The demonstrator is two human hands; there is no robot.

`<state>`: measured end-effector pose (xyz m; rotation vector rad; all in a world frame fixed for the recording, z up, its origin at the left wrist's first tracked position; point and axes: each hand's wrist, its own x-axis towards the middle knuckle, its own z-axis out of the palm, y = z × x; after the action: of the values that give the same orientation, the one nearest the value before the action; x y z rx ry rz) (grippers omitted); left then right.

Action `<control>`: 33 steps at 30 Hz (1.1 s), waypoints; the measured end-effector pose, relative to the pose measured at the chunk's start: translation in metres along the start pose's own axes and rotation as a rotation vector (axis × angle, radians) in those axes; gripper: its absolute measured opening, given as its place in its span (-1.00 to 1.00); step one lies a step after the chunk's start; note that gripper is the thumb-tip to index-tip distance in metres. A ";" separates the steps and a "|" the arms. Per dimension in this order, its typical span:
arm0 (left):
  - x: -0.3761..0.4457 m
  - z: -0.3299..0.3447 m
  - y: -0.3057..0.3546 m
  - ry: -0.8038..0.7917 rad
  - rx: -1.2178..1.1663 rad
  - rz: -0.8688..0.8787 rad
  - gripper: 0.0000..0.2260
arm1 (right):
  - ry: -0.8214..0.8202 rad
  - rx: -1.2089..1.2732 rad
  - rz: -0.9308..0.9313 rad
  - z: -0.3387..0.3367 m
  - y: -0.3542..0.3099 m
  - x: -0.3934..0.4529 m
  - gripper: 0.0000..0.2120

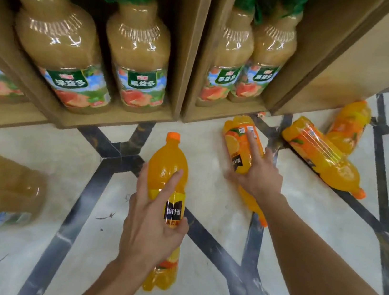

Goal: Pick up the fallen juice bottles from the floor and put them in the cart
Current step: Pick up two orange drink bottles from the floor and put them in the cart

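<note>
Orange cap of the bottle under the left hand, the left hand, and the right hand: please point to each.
orange cap (173, 136), head view, on its top.
left hand (152, 226), head view, on its back.
right hand (260, 175), head view, on its back.

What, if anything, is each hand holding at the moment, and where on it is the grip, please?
The left hand grips an orange juice bottle around its labelled middle. The right hand lies on a second orange bottle at mid-body; whether its grip has closed cannot be told.

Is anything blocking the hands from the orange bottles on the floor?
No. The left hand is already on one orange bottle, and the right hand on another. Nothing lies between them. The cart is out of view.
</note>
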<state>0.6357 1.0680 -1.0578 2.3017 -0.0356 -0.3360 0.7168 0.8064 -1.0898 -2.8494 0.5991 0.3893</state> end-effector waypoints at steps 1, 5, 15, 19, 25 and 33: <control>0.003 0.000 -0.001 0.001 -0.021 -0.003 -0.16 | 0.001 0.006 0.003 0.001 -0.001 0.001 0.06; 0.004 -0.008 0.005 0.020 -0.129 -0.026 -0.13 | -0.028 0.041 0.028 -0.009 -0.005 -0.013 0.06; -0.070 -0.132 0.146 0.070 -0.309 0.009 -0.12 | 0.019 0.133 0.016 -0.174 -0.017 -0.163 0.08; -0.117 -0.214 0.251 0.046 -0.322 0.001 -0.12 | 0.104 0.245 0.036 -0.307 -0.012 -0.241 0.08; -0.208 -0.337 0.439 -0.022 -0.265 0.065 -0.08 | 0.176 0.326 0.160 -0.530 0.016 -0.389 0.10; -0.347 -0.408 0.652 -0.166 -0.211 0.351 0.03 | 0.392 0.462 0.451 -0.716 0.100 -0.619 0.09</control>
<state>0.4561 0.9581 -0.2407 2.0070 -0.4599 -0.3297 0.2807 0.7641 -0.2451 -2.3338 1.2294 -0.2331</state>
